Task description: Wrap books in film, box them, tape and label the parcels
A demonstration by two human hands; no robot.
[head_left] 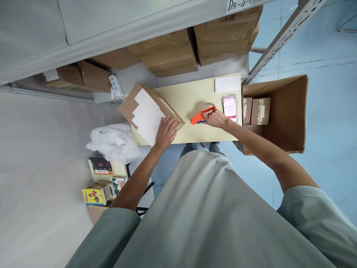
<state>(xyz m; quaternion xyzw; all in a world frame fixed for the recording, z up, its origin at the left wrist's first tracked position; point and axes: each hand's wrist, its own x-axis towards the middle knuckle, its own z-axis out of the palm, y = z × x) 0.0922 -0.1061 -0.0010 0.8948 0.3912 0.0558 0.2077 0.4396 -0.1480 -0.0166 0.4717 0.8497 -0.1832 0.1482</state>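
A small brown cardboard box [131, 104] with white paper labels [147, 113] across its top stands tilted on the left end of a pale yellow table [184, 98]. My left hand [166, 132] lies flat on the box's near corner, fingers stretched out. My right hand [216, 119] is closed on the handle of an orange tape dispenser [198, 117], whose clear tape roll [208, 107] rests on the table just right of the box.
A phone [230, 108] and a white paper slip [227, 83] lie at the table's right end. An open carton [284, 111] holding small boxes stands to the right. Cardboard boxes [170, 52] sit under a grey shelf behind. A white plastic bag [113, 143] and books [102, 182] lie left.
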